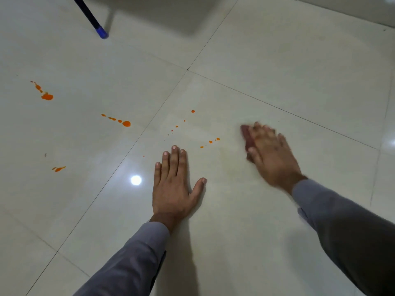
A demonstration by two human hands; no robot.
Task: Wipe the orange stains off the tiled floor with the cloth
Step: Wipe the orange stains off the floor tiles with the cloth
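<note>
Orange stains are scattered over the pale tiled floor (pixel 277 67): a blob at far left (pixel 47 96), a trail ending in a larger drop (pixel 126 123), a smear (pixel 59 168) lower left, and small drops (pixel 210 142) between my hands. My right hand (pixel 271 152) is blurred with motion and presses a reddish cloth (pixel 246 135) flat on the tile; only the cloth's left edge shows beyond the fingers. My left hand (pixel 174 184) lies flat on the floor, fingers together and thumb spread, holding nothing.
A dark pole with a blue tip (pixel 102 33) rests on the floor at the top left. A bright light reflection (pixel 136 180) shines on the tile left of my left hand. Dark grout lines cross the floor.
</note>
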